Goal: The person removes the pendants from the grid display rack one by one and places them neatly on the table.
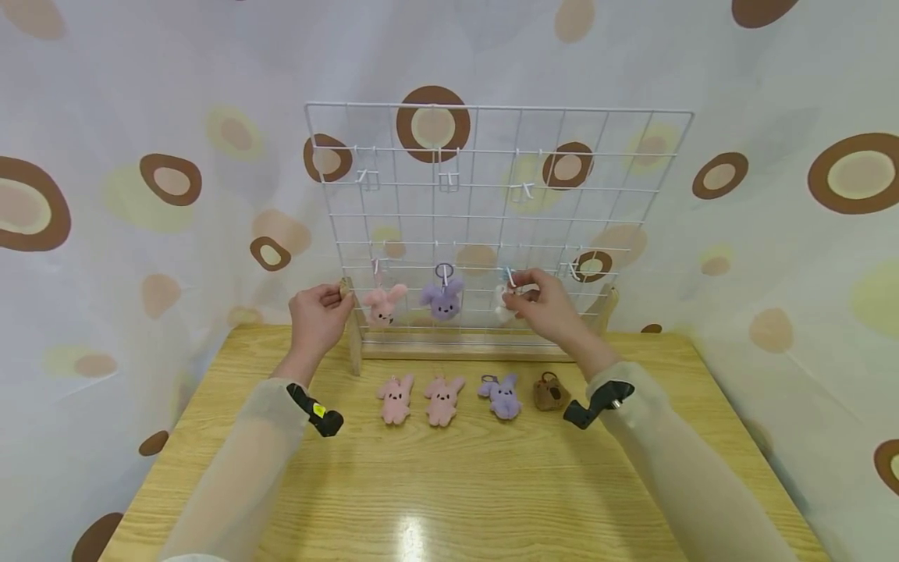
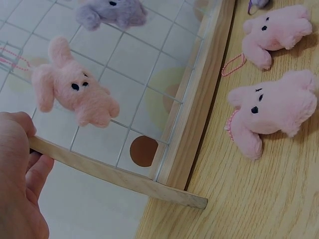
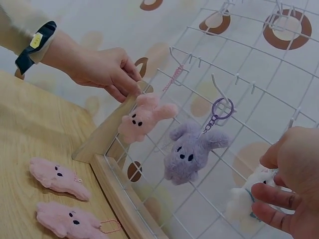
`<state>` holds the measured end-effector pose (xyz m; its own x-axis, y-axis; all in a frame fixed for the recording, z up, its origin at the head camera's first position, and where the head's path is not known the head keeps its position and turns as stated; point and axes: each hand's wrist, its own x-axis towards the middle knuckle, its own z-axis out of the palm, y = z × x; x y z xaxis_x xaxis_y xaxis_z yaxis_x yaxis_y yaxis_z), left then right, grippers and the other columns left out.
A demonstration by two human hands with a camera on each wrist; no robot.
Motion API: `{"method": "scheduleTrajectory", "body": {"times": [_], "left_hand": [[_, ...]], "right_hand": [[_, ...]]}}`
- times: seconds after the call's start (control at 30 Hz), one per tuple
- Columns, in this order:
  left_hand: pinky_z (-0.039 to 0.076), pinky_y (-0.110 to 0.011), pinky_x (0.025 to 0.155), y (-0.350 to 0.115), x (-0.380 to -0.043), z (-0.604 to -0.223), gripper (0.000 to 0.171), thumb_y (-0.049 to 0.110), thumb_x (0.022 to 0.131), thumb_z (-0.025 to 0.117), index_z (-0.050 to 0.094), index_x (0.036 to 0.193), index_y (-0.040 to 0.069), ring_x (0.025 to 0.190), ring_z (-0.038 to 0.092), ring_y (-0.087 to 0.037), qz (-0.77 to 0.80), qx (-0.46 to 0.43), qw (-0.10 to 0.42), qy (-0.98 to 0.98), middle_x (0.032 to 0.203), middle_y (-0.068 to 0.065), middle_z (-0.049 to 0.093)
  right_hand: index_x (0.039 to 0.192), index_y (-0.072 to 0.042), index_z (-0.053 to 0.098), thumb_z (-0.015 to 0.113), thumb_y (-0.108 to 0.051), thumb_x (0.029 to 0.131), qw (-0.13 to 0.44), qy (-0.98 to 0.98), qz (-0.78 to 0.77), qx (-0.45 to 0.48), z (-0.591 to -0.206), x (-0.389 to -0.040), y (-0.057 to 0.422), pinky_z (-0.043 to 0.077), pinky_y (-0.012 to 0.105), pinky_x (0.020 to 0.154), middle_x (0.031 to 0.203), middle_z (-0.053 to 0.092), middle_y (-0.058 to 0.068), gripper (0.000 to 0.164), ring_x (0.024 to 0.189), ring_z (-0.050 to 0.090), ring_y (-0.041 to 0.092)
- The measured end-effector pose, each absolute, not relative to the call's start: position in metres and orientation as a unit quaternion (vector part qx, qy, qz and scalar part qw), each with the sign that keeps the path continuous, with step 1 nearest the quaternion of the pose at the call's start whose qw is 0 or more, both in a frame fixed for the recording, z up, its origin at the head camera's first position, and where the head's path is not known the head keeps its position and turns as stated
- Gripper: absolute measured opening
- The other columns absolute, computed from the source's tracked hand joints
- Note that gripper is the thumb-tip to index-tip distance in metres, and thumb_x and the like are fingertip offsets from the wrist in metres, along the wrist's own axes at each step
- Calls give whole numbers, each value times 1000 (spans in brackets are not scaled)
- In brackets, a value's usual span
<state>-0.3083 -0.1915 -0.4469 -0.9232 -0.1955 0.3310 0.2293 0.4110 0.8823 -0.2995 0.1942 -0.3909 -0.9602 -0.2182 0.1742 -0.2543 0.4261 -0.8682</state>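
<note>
My left hand [image 1: 318, 318] grips the upper end of the wooden side post [image 2: 124, 178] of a wire grid rack, fingers and thumb on either side of the wood. At the grid's lower row my right hand [image 1: 549, 309] holds a small white plush keychain [image 3: 240, 203], its fingers partly hiding the toy. A light blue loop [image 1: 507, 273] shows above this plush at a hook. Left of it a purple plush rabbit keychain [image 1: 442, 300] hangs by a purple ring. Nearest to my left hand hangs a pink plush rabbit keychain [image 2: 75, 87] on a pink bead chain.
On the wooden table [image 1: 421, 484] before the rack lie two pink plush rabbits [image 1: 396, 400], a purple plush rabbit [image 1: 504, 398] and a brown plush keychain [image 1: 550, 393]. The white wire grid [image 1: 485, 215] carries further hooks in its upper row, and another hook [image 1: 574, 271] at lower right.
</note>
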Motion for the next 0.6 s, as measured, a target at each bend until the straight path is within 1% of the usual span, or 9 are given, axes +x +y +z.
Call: {"method": "scheduleTrajectory", "body": {"times": [0.1,0.17,0.27,0.33,0.47,0.6], "left_hand": [[62,-30,83,-191,-309,-448,26,11,100,71,75,117,-9,104,76,-33,-544,-10,192,-817,109,-25,76],[62,-30,83,-191,-309,-448,27,11,101,71,75,117,-9,104,76,-33,-544,-9,190,-817,109,-25,76],[62,-30,84,-191,-308,-447,26,11,100,72,75,117,-10,103,76,-33,-544,-7,192,-817,109,-25,76],[63,-31,84,-191,-307,-446,26,11,100,72,75,117,-9,103,76,-32,-540,-7,195,-819,109,-25,76],[63,-33,84,-191,-306,-446,26,11,100,72,75,116,-9,102,76,-32,-534,-9,199,-821,108,-25,76],[63,-31,83,-191,-308,-446,26,11,100,71,75,117,-9,103,76,-32,-537,-8,195,-821,108,-25,76]], "right_hand": [[134,8,55,67,-11,105,26,-845,521,120,-391,-299,192,60,27,74,128,60,22,37,97,70,30],[134,9,56,67,-10,105,34,-845,523,111,-390,-298,189,59,25,72,126,60,22,37,94,70,28],[135,11,58,66,-10,105,43,-845,523,103,-391,-299,186,59,25,70,120,62,22,37,87,69,23],[135,11,60,66,-11,105,49,-845,523,100,-392,-301,184,60,27,70,114,63,20,38,81,67,21],[126,9,65,67,-16,106,59,-838,535,91,-393,-304,178,59,25,66,106,62,15,32,74,63,16],[115,7,69,69,-19,105,88,-828,548,72,-391,-303,174,55,20,60,100,63,12,27,69,63,15]]}}
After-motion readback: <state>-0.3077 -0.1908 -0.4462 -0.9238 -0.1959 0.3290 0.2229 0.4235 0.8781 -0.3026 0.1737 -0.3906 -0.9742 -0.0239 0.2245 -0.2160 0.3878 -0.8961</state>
